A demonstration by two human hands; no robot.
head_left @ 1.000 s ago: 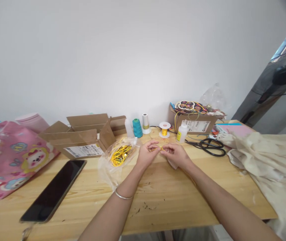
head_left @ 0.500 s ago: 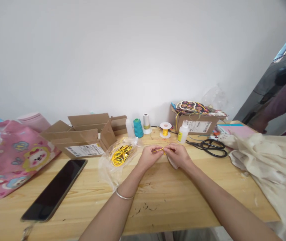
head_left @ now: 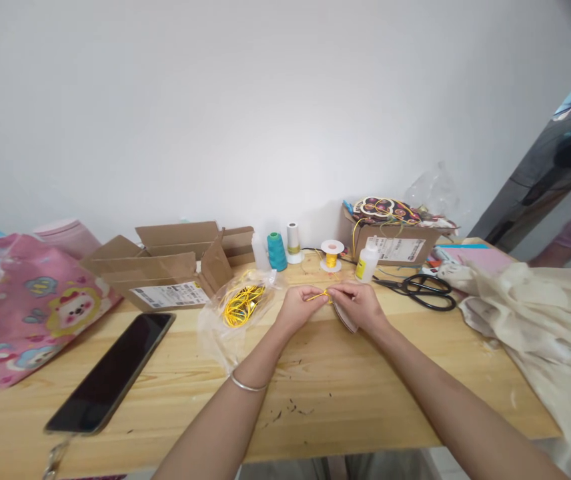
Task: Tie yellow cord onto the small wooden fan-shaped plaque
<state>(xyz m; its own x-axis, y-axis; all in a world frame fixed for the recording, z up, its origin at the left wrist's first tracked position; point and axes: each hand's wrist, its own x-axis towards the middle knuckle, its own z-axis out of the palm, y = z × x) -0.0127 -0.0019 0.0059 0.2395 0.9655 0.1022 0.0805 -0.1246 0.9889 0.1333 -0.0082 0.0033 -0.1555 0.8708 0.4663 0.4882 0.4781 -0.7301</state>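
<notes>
My left hand [head_left: 299, 309] and my right hand [head_left: 358, 307] meet over the middle of the wooden table, fingertips pinched close together. A thin yellow cord [head_left: 318, 297] runs between them, and both hands grip it. Below my right fingers hangs a flat, pale piece with a dark edge [head_left: 346, 319]; my hand hides most of it, so its kind is unclear. Left of my hands lies a clear plastic bag [head_left: 220, 338] with a bundle of yellow cords [head_left: 243, 305]. Beyond my fingertips stands a white spool of yellow thread [head_left: 331, 258], with a small glue-like bottle [head_left: 367, 260] beside it.
Black scissors [head_left: 428, 292] and cream fabric [head_left: 540, 327] lie on the right. A filled cardboard box [head_left: 390, 243], a teal thread cone [head_left: 276, 252] and an open cardboard box [head_left: 165, 277] stand along the wall. A phone [head_left: 110, 373] and pink bag [head_left: 40, 307] occupy the left.
The yellow cord now forms a small loop or crossing between my fingertips. My hands keep nearly the same place. At the far right, another person's arm has shifted lower, toward the edge.
</notes>
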